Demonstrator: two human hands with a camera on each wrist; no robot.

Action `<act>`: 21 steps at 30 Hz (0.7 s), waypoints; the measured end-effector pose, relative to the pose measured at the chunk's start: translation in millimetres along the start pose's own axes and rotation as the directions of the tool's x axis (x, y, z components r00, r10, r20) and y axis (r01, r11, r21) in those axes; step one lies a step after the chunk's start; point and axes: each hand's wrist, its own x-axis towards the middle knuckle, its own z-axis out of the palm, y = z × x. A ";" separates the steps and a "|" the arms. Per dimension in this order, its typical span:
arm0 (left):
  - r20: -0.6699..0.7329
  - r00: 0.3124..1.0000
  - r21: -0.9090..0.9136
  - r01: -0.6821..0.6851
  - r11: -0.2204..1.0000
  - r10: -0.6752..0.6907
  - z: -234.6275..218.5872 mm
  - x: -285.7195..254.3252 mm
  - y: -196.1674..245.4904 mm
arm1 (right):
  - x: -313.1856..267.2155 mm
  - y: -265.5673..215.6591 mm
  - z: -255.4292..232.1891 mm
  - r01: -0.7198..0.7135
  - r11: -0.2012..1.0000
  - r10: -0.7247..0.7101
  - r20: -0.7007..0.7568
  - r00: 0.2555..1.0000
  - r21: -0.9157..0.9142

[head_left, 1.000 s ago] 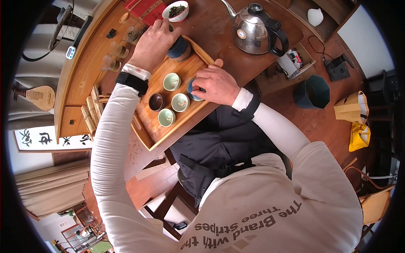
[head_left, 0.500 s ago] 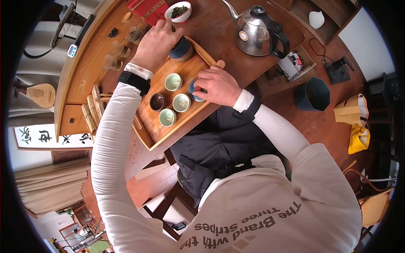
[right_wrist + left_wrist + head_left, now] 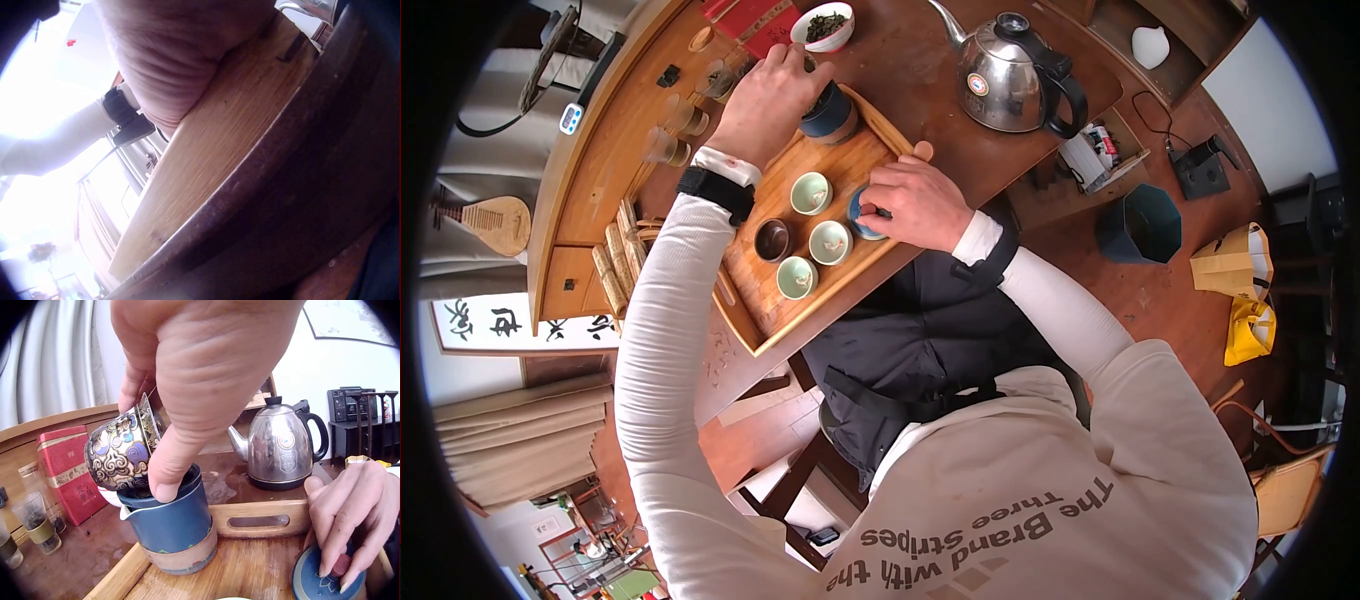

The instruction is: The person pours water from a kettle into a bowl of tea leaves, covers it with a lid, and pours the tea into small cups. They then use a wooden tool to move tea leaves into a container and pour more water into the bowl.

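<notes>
In the left wrist view my left hand grips a patterned metallic cup, tipped on its side over the mouth of a blue pitcher. The thumb lies at the pitcher's rim. The pitcher stands upright on the wooden tray. My right hand is at the tray's near right side, fingers around the red knob of a round blue lid. Between the hands are several pale green cups and a dark brown cup. The right wrist view hides the right fingers.
A steel kettle stands beyond the tray's right corner. Behind the pitcher are a white bowl of dark leaves and a red box. Small glass jars and bamboo rolls lie left of the tray.
The head view has shifted slightly since the first frame. Both hands keep nearly the same places over the tray.
</notes>
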 end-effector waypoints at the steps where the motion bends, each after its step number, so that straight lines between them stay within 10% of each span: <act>1: 0.000 1.000 0.000 0.000 1.000 0.000 0.1 -0.2 0.1 | 0.1 -0.1 -0.1 0.000 1.000 0.000 0.001 1.000 -0.002; 21: -0.111 0.993 0.014 0.026 1.000 -0.024 -28.4 -2.1 -11.2 | -0.1 0.0 0.0 0.006 1.000 -0.007 0.014 1.000 0.007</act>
